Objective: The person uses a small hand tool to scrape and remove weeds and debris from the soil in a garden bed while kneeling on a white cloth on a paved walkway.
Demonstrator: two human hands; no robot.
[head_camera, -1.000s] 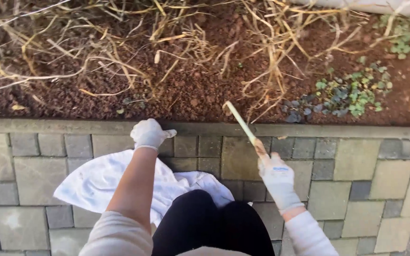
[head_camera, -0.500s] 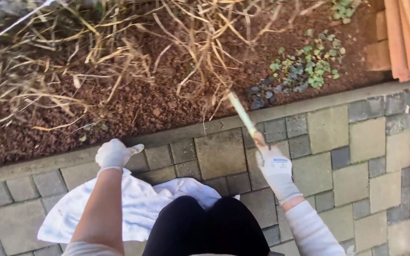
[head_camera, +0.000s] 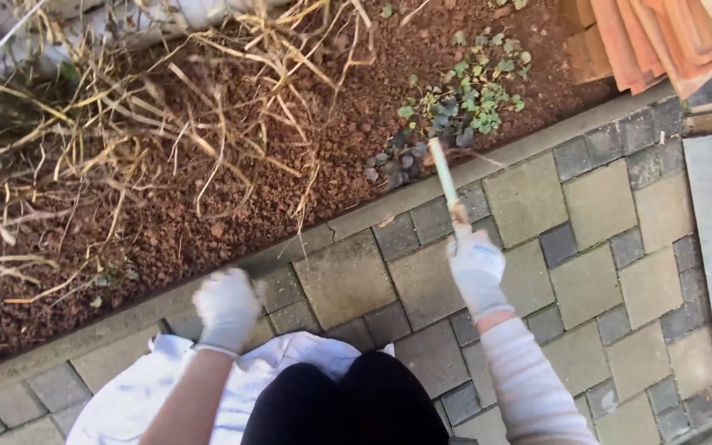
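Now the gloved right hand (head_camera: pixel 476 265) is wrapped tight around a pale stick-like handle (head_camera: pixel 445 180), its far tip at the paving's kerb edge, just beside the green weeds (head_camera: pixel 463 95) in the soil bed (head_camera: pixel 232 198); the gloved left hand (head_camera: pixel 226 307) is blurred near the kerb above a white cloth (head_camera: pixel 138 395), grip impossible to tell.

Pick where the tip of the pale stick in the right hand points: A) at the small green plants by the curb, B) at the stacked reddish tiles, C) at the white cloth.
A: the right hand holds the pale stick, whose tip ends at the small green plants beside the curb.
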